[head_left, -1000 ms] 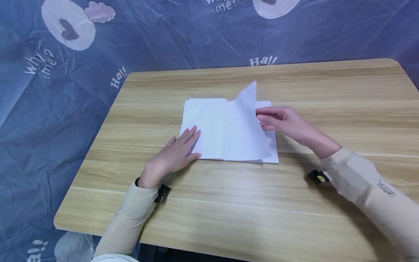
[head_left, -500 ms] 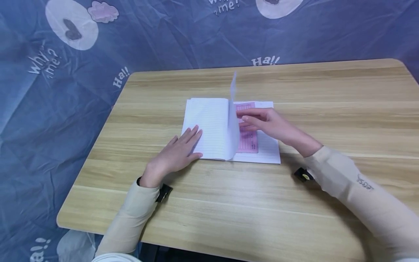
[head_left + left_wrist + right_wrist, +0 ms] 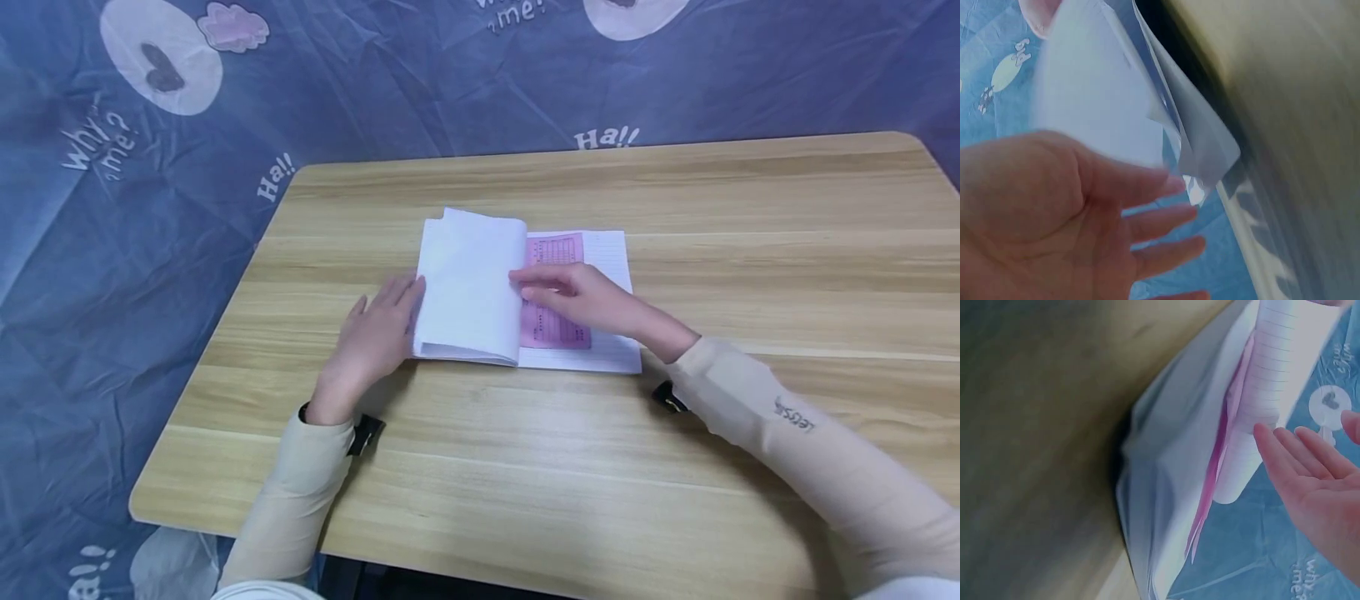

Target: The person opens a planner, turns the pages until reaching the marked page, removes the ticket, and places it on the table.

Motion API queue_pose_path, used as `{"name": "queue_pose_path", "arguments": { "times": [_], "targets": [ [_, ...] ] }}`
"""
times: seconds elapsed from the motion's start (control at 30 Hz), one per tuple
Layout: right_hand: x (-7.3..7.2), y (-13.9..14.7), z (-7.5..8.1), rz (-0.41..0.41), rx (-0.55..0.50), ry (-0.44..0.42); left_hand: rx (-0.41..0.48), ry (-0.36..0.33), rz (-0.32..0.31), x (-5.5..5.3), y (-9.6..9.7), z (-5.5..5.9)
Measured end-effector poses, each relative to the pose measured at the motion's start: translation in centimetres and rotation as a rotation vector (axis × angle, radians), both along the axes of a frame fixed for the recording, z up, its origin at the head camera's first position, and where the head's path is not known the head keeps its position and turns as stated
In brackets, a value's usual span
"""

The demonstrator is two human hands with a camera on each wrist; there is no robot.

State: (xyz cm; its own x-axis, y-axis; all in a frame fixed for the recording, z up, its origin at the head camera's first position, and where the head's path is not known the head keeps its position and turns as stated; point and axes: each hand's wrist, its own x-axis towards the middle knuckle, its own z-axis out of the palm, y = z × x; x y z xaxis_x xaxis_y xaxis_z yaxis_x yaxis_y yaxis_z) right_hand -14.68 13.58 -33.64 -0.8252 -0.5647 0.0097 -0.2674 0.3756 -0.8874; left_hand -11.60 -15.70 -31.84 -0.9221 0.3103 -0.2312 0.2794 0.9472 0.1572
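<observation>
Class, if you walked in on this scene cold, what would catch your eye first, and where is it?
The pink printed slip lying on the right page of the open notebook, mid-table, with the right hand resting on it. Next, the left hand at the notebook's left edge, beside the turned pages.

Right hand [image 3: 592,302] rests on a pink slip [image 3: 555,292] in the notebook [image 3: 468,287]; left hand [image 3: 371,342] touches its edge.

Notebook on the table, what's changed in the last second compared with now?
The page the right hand was lifting has swung over to the left side, uncovering a pink slip on the right page. The right hand moved left onto that slip. The left hand slid off the page to the notebook's left edge. The notebook itself stayed put.
</observation>
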Motion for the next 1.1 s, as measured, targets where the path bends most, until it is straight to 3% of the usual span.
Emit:
{"name": "queue_pose_path", "arguments": {
  "times": [0.1, 0.2, 0.3, 0.47, 0.8, 1.1],
  "targets": [
    [0.2, -0.4, -0.1, 0.033, 0.032, 0.046, 0.016, 0.061, 0.048, -0.2, 0.0, 0.2],
    [0.5, -0.7, -0.3, 0.087, 0.068, 0.102, 0.055, 0.094, 0.035, -0.3, 0.3, 0.2],
    [0.9, -1.1, -0.4, 0.156, 0.128, 0.176, 0.075, 0.064, -0.030, -0.2, 0.6, 0.0],
    [1.6, -2.0, -0.5, 0.242, 0.246, 0.280, 0.073, -0.049, -0.131, 0.1, 1.0, -0.4],
    [2.6, -2.8, -0.8, 0.306, 0.366, 0.389, 0.060, -0.136, -0.152, 0.6, 1.1, -0.5],
    [2.7, -2.6, -0.4, 0.288, 0.381, 0.351, 0.050, -0.155, -0.157, 0.6, 1.1, -0.6]
  ]
}}
